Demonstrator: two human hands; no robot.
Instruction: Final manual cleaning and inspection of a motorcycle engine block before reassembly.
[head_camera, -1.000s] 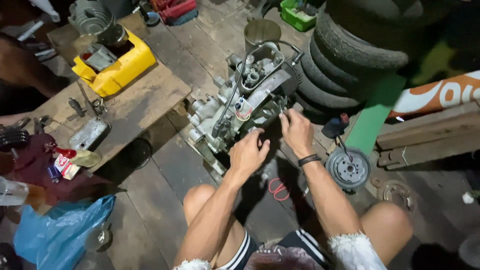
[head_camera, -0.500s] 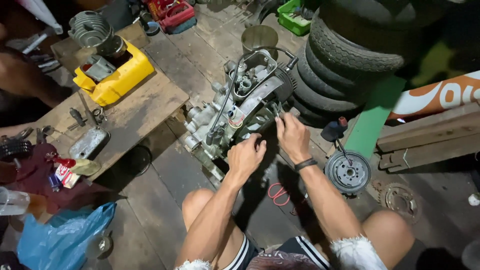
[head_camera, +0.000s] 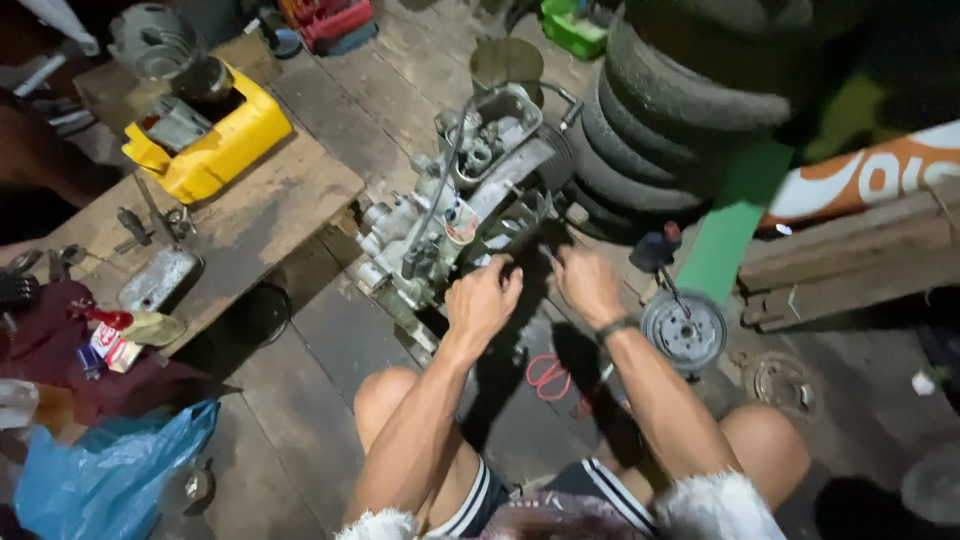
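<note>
A grey metal engine (head_camera: 455, 200) with cables and fins lies on the dark wooden floor in front of my knees. My left hand (head_camera: 482, 300) rests curled against the engine's near side. My right hand (head_camera: 585, 283), with a dark band on the wrist, reaches to the engine's lower right part, fingers bent at a small piece I cannot make out. A round metal flywheel (head_camera: 684, 331) lies on the floor to the right of my right arm.
A low wooden table (head_camera: 255, 215) at left bears a yellow container (head_camera: 215, 145), hand tools and a metal tray (head_camera: 158, 279). Stacked tyres (head_camera: 680, 110) stand behind the engine. A blue plastic bag (head_camera: 105, 475) lies near left, red scissors (head_camera: 548, 377) between my legs, wooden planks (head_camera: 850, 265) at right.
Both hands have slid down toward the engine's near lower edge. The view has shifted slightly, bringing the engine closer to centre.
</note>
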